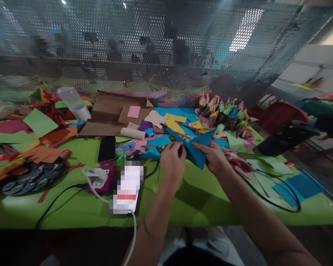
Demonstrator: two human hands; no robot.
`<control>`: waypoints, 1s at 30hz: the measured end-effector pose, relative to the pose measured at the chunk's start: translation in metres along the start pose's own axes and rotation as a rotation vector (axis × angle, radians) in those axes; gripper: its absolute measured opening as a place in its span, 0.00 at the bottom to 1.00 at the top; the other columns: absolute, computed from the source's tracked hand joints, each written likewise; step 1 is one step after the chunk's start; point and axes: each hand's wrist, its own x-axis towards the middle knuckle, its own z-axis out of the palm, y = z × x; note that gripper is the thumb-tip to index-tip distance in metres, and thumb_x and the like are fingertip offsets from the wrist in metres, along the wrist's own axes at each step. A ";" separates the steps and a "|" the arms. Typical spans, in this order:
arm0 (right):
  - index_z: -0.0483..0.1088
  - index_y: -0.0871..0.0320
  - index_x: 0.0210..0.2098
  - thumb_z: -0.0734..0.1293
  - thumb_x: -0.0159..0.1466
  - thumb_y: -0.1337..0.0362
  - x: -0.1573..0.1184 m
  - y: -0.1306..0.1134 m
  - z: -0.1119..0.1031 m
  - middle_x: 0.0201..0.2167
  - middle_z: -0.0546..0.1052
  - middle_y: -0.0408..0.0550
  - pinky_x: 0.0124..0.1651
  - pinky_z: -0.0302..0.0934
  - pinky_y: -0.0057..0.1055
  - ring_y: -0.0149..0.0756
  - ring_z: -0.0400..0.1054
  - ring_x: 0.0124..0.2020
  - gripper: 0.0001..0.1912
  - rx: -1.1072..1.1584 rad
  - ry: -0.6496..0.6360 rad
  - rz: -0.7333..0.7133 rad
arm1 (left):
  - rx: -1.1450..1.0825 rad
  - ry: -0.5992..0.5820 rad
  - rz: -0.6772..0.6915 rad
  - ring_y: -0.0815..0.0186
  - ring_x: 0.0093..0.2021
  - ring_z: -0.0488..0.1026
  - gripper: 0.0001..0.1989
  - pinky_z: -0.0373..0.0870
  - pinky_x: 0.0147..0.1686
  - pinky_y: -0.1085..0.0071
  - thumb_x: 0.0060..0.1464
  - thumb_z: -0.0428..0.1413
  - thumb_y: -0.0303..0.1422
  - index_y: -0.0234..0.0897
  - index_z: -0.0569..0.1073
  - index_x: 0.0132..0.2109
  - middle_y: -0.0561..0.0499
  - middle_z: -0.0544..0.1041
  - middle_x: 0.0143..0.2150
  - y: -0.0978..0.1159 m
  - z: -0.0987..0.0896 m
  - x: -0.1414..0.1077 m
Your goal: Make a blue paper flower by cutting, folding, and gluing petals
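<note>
A folded piece of blue paper (pixel 198 153) with pointed corners is held above the green table, between both hands. My left hand (pixel 173 162) has its fingers curled and pinches the left side of the paper. On the right side, my right hand (pixel 212 157) grips the paper between thumb and fingers. Other blue paper pieces (pixel 158 140) lie just left of and behind my left hand. A shadow falls on the green table (pixel 202 203) beneath the hands.
A lit phone (pixel 127 188) with a white cable lies left of my left arm, near a dark phone (pixel 107 149). Folded paper flowers (pixel 224 111) stand behind at the right. Black cable (pixel 283 210) loops by blue sheets (pixel 299 188). Brown cardboard (pixel 105 111) lies at the back.
</note>
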 end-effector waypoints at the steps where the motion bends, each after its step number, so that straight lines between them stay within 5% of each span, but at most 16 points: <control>1: 0.78 0.56 0.31 0.83 0.39 0.51 0.000 0.002 0.000 0.30 0.83 0.48 0.42 0.74 0.44 0.49 0.79 0.34 0.24 0.003 0.016 0.003 | -0.002 0.000 0.008 0.59 0.42 0.75 0.09 0.69 0.43 0.66 0.63 0.54 0.29 0.38 0.80 0.43 0.43 0.79 0.42 0.000 0.000 0.000; 11: 0.76 0.54 0.33 0.81 0.41 0.45 -0.003 0.013 -0.012 0.30 0.83 0.47 0.34 0.71 0.38 0.44 0.76 0.30 0.27 -0.021 -0.071 0.028 | -0.029 0.130 0.053 0.62 0.40 0.74 0.08 0.69 0.43 0.68 0.63 0.55 0.31 0.38 0.80 0.41 0.45 0.79 0.40 0.000 0.001 -0.002; 17: 0.69 0.56 0.20 0.82 0.38 0.49 -0.005 0.013 -0.012 0.16 0.71 0.40 0.19 0.52 0.28 0.27 0.58 0.16 0.24 -0.162 -0.149 0.055 | -0.071 0.133 0.017 0.61 0.42 0.74 0.08 0.70 0.45 0.67 0.63 0.54 0.30 0.38 0.80 0.42 0.44 0.78 0.42 0.000 0.003 0.000; 22: 0.63 0.55 0.15 0.82 0.37 0.47 -0.006 0.010 -0.009 0.12 0.63 0.37 0.18 0.48 0.28 0.25 0.53 0.15 0.28 -0.282 -0.094 -0.028 | -0.272 0.002 -0.064 0.60 0.47 0.77 0.09 0.72 0.49 0.65 0.62 0.55 0.30 0.39 0.81 0.44 0.45 0.81 0.44 -0.003 0.006 0.004; 30: 0.68 0.56 0.17 0.80 0.41 0.47 0.004 0.015 -0.018 0.13 0.68 0.41 0.21 0.53 0.30 0.30 0.59 0.16 0.24 -0.295 -0.015 -0.088 | -0.688 -0.200 -0.315 0.59 0.51 0.79 0.14 0.74 0.54 0.61 0.55 0.58 0.28 0.39 0.82 0.47 0.49 0.84 0.49 -0.008 0.013 0.008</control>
